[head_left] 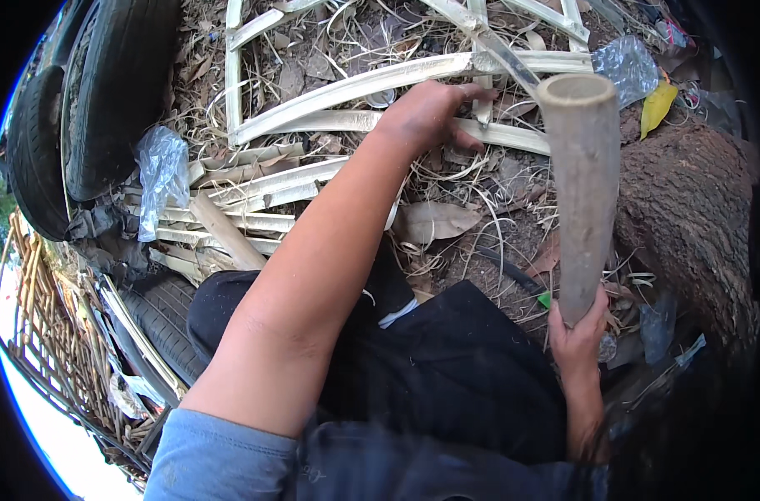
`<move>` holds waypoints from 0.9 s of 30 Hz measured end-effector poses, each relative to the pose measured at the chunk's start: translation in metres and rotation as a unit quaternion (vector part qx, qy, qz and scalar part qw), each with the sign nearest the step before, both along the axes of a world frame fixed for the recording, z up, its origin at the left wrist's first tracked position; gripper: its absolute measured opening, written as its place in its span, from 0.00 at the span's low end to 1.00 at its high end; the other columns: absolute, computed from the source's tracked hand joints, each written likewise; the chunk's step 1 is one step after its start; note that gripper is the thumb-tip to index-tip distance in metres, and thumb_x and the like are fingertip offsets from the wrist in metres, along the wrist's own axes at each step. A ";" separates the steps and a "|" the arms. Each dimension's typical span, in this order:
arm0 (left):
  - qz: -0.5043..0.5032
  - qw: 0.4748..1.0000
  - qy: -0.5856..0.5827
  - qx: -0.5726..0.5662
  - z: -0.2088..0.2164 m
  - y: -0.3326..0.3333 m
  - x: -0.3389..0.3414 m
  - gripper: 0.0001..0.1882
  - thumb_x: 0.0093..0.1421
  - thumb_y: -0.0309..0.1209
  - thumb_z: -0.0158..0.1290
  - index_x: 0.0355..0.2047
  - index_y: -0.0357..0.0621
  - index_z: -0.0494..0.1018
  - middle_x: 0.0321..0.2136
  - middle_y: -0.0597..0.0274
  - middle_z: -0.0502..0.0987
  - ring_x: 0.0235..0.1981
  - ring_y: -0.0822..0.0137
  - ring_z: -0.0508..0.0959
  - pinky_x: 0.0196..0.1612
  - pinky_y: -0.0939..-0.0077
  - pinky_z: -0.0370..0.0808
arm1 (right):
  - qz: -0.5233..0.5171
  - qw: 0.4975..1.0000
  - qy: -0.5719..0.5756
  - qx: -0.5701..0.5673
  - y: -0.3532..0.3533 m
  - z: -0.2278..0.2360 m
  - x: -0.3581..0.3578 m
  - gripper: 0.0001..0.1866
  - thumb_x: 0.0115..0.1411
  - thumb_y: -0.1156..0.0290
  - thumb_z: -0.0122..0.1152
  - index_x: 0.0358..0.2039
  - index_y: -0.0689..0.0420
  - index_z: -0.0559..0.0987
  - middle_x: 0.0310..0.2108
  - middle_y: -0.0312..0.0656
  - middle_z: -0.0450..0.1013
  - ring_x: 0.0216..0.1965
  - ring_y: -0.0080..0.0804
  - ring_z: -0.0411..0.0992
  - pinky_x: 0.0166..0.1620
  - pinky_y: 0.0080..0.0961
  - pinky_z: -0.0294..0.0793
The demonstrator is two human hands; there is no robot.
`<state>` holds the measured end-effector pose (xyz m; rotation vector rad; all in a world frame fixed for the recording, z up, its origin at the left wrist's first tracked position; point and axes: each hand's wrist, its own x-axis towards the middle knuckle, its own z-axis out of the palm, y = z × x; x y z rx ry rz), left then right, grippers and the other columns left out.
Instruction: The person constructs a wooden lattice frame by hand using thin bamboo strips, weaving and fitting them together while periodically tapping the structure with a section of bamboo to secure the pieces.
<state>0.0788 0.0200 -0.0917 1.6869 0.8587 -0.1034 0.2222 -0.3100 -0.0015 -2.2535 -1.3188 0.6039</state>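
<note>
My right hand (578,330) is closed around the lower, narrower end of a thick round wooden club (582,184). The club stands upright toward me, its flat cut end on top. Farther forward, my left hand (426,115) reaches to a pale frame of split wooden slats (371,77) on the ground. Its thumb and forefinger are apart, beside a short cross slat (482,107) where it meets the lower slat; the other fingers are mostly hidden. A small dark spot shows at that joint, too small to name.
Loose slats (263,188) and a round stick (225,232) lie to the left, near old tyres (117,100) and clear plastic (163,171). A rough tree trunk (689,217) stands at right, beside a yellow leaf (659,108). Several thin poles (58,351) are piled far left.
</note>
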 end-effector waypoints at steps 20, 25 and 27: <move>-0.017 0.998 -0.008 0.052 -0.002 0.003 -0.001 0.38 0.43 0.31 0.69 0.57 0.61 0.70 0.38 0.50 0.81 0.34 0.55 0.81 0.38 0.63 0.79 | -0.047 0.997 0.008 -0.057 0.008 0.005 0.004 0.33 0.54 0.70 0.65 0.55 0.68 0.61 0.41 0.65 0.70 0.40 0.63 0.71 0.43 0.48 0.72; -0.066 0.994 -0.007 0.084 -0.020 0.005 -0.001 0.33 0.50 0.28 0.64 0.58 0.57 0.69 0.39 0.54 0.81 0.32 0.60 0.83 0.39 0.66 0.81 | 0.098 0.988 -0.033 -0.112 0.013 -0.011 0.006 0.33 0.53 0.71 0.66 0.55 0.69 0.61 0.41 0.63 0.71 0.40 0.61 0.73 0.43 0.47 0.73; -0.029 0.999 0.019 -0.013 0.021 -0.001 0.007 0.39 0.45 0.23 0.67 0.58 0.60 0.68 0.38 0.49 0.80 0.25 0.60 0.83 0.27 0.66 0.82 | 0.000 0.999 -0.005 -0.049 0.002 0.004 0.004 0.33 0.53 0.71 0.66 0.55 0.69 0.61 0.41 0.62 0.72 0.38 0.60 0.74 0.42 0.46 0.74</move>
